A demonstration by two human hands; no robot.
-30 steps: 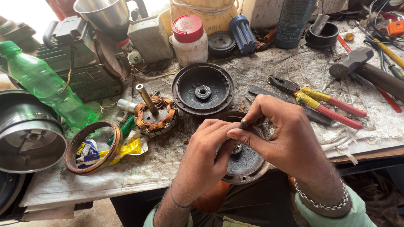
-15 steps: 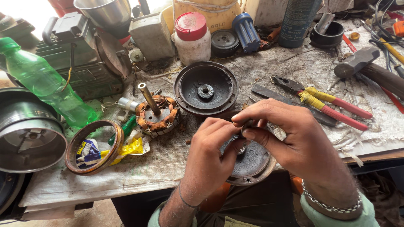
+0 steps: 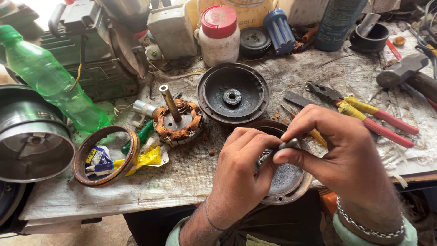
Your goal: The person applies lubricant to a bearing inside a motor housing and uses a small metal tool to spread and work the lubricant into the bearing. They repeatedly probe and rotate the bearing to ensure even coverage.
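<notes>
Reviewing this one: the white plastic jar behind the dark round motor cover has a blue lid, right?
Not quite: the head view shows the white plastic jar behind the dark round motor cover has a red lid, not blue.

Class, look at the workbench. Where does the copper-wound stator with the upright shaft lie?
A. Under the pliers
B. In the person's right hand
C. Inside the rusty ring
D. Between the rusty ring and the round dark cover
D: the stator sits on the bench with the rusty ring at its left and the dark cover at its right, apart from both hands.
</notes>
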